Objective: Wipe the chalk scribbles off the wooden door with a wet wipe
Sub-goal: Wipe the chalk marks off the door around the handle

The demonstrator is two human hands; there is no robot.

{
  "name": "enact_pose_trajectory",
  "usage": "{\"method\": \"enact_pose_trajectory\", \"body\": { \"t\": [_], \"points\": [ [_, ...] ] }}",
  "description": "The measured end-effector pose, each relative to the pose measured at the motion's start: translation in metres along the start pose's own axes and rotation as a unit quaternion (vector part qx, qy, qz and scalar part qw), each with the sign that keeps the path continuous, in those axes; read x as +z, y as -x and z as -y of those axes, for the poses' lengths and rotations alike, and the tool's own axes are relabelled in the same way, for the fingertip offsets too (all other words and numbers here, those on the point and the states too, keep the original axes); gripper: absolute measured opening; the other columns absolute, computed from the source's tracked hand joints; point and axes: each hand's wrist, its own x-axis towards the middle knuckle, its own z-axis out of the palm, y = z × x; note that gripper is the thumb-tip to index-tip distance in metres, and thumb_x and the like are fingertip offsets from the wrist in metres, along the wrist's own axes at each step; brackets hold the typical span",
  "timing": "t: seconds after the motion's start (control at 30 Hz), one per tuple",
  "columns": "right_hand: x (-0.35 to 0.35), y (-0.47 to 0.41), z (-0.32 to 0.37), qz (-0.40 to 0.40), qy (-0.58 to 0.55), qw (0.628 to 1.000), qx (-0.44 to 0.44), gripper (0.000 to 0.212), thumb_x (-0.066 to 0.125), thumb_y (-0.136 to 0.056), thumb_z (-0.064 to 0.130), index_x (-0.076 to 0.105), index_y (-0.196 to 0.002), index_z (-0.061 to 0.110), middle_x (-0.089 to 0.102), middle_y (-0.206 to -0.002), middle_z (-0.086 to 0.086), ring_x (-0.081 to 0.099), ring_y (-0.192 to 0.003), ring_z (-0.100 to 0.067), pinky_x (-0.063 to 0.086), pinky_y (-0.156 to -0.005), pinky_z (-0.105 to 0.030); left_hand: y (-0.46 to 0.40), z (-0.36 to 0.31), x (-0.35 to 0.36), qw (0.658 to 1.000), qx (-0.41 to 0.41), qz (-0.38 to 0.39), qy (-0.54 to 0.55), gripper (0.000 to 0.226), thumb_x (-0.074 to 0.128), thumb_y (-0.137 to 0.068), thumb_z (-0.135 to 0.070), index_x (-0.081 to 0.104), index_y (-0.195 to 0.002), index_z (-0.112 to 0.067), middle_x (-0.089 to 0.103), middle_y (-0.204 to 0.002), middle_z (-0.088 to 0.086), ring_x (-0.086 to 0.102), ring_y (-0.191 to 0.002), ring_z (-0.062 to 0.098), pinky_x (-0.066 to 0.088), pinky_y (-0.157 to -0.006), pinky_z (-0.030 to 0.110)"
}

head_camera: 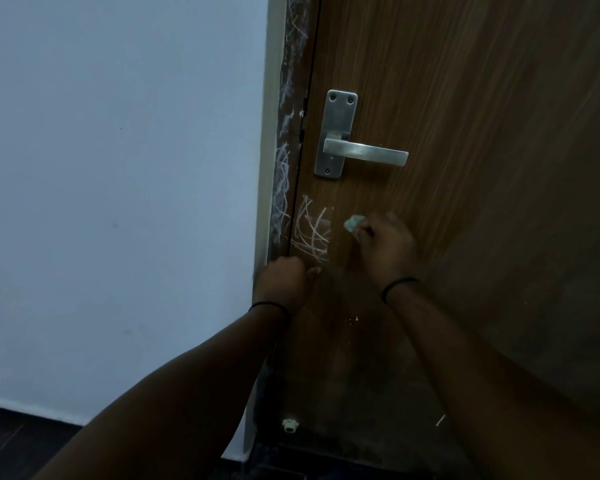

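Note:
A brown wooden door (pixel 465 98) fills the right of the view. White chalk scribbles (pixel 311 230) sit below the handle near the door's left edge. More chalk marks (pixel 282 174) run up the dark door frame. My right hand (pixel 387 247) grips a crumpled pale wet wipe (pixel 354 224) against the door, just right of the scribbles. My left hand (pixel 284 280) rests with curled fingers against the door's edge, just below the scribbles, and holds nothing that I can see.
A metal lever handle (pixel 364 152) on its plate juts out above my hands. A pale blue wall (pixel 118 168) lies to the left. A small white door stopper (pixel 290 425) sits low on the door. Dark floor (pixel 14 441) shows at bottom left.

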Motion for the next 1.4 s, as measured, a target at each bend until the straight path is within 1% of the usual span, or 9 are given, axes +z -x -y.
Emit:
{"method": "enact_pose_trajectory", "body": {
  "t": [0.13,0.33,0.53,0.73,0.93,1.1,1.2,1.3,1.4],
  "points": [
    [0.005,-0.023,0.023,-0.068,0.004,0.997,-0.046,0.008,0.060,-0.092,0.012,0.067,-0.090,0.008,0.063,-0.097,-0.010,0.060,-0.086,-0.021,0.040,-0.073,-0.023,0.002,-0.001,0.005,0.998,-0.040,0.037,0.009,0.041,0.048,-0.094,-0.055,0.067,-0.087,-0.020,0.068,-0.080,0.002,0.063,-0.066,0.018,0.055,-0.065,0.035],
    [0.038,0.019,0.019,0.148,0.049,0.984,-0.087,0.033,0.040,-0.098,0.027,0.067,-0.111,0.014,0.060,-0.119,-0.009,0.061,-0.104,-0.025,0.051,-0.087,-0.040,0.010,0.007,0.009,0.997,-0.058,0.041,0.006,0.042,0.053,-0.093,-0.051,0.068,-0.081,-0.014,0.069,-0.080,0.009,0.068,-0.073,0.029,0.048,-0.059,0.033],
    [0.039,0.011,0.015,-0.001,0.021,0.998,-0.060,0.009,0.055,-0.094,0.016,0.064,-0.093,0.014,0.059,-0.095,-0.005,0.060,-0.078,-0.020,0.051,-0.064,-0.032,0.007,0.007,0.010,0.996,-0.073,0.041,0.024,0.043,0.049,-0.096,-0.048,0.066,-0.081,-0.012,0.069,-0.081,0.009,0.067,-0.073,0.028,0.054,-0.064,0.035],
    [0.066,0.029,0.014,0.138,0.093,0.981,-0.099,0.015,0.053,-0.093,0.021,0.064,-0.100,0.013,0.057,-0.102,-0.009,0.059,-0.084,-0.028,0.047,-0.067,-0.035,0.010,0.010,0.017,0.992,-0.110,0.009,0.061,0.029,0.056,-0.095,-0.033,0.069,-0.083,-0.010,0.071,-0.082,0.009,0.068,-0.071,0.026,0.049,-0.062,0.031],
    [0.048,0.014,0.016,0.030,0.079,0.990,-0.109,0.019,0.048,-0.093,0.022,0.064,-0.090,0.012,0.057,-0.091,-0.007,0.056,-0.069,-0.022,0.041,-0.056,-0.027,0.010,0.006,0.017,0.981,-0.147,0.038,0.123,0.040,0.053,-0.094,-0.051,0.067,-0.080,-0.016,0.069,-0.079,0.006,0.064,-0.067,0.022,0.050,-0.064,0.032],
    [0.067,0.013,0.042,0.098,0.087,0.983,-0.128,0.014,0.056,-0.093,0.015,0.068,-0.098,0.012,0.061,-0.096,-0.011,0.062,-0.075,-0.029,0.045,-0.060,-0.032,0.013,0.007,0.019,0.972,-0.190,0.033,0.137,0.021,0.058,-0.091,-0.026,0.068,-0.078,-0.014,0.070,-0.080,0.008,0.067,-0.074,0.027,0.054,-0.064,0.034],
    [0.060,0.019,0.032,0.137,0.121,0.975,-0.129,0.017,0.051,-0.095,0.023,0.067,-0.098,0.017,0.059,-0.098,-0.005,0.061,-0.083,-0.024,0.048,-0.065,-0.032,0.010,0.007,0.018,0.917,-0.244,0.064,0.308,0.029,0.065,-0.089,-0.036,0.067,-0.069,-0.015,0.067,-0.066,0.001,0.065,-0.060,0.021,0.054,-0.058,0.031],
    [0.040,0.007,0.033,0.044,0.092,0.988,-0.114,0.015,0.055,-0.094,0.021,0.068,-0.088,0.014,0.062,-0.088,-0.006,0.059,-0.074,-0.023,0.049,-0.061,-0.033,0.009,0.000,0.013,0.821,-0.301,0.052,0.482,0.043,0.064,-0.087,-0.052,0.067,-0.072,-0.012,0.065,-0.057,-0.001,0.055,-0.040,0.012,0.043,-0.040,0.020],
    [0.035,-0.011,0.051,-0.063,0.069,0.991,-0.094,0.011,0.066,-0.087,0.012,0.067,-0.076,0.011,0.062,-0.078,-0.008,0.057,-0.066,-0.023,0.037,-0.055,-0.025,0.007,-0.009,0.012,0.775,-0.318,0.029,0.545,0.046,0.062,-0.088,-0.053,0.067,-0.074,-0.009,0.065,-0.054,-0.001,0.052,-0.036,0.012,0.038,-0.036,0.017]
  ]
}}
